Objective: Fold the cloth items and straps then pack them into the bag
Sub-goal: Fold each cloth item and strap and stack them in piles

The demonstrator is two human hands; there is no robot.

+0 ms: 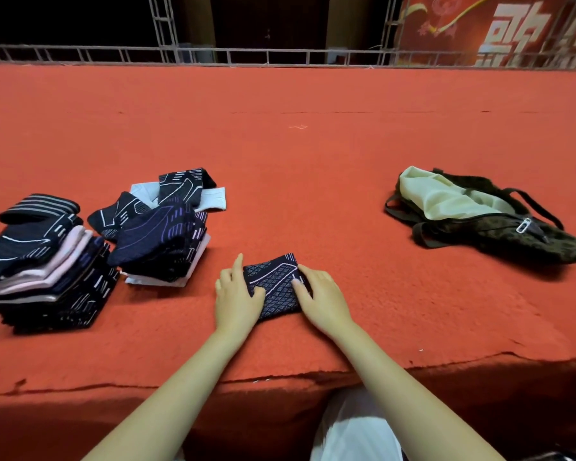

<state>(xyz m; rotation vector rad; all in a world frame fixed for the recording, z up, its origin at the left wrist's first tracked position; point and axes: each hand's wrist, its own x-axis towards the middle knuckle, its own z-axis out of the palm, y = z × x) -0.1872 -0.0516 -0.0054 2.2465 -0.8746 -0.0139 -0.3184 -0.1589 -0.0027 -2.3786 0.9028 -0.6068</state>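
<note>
A small folded dark navy cloth (273, 284) with a pale dotted pattern lies on the red carpet near the front edge. My left hand (235, 299) rests on its left side, fingers fairly straight. My right hand (320, 299) presses its right side with fingers laid flat. To the right sits a dark furry bag (499, 234), unzipped, its pale green lining (436, 194) showing. At the far left stands a stack of folded dark and pink cloths (44, 261). Beside it lies a looser pile of navy patterned cloths (162, 234).
The red carpeted platform (296, 154) stretches far back to a metal truss rail (280, 56). Its front edge (280, 377) runs just under my forearms. A red banner with white characters (512, 28) hangs at the back right.
</note>
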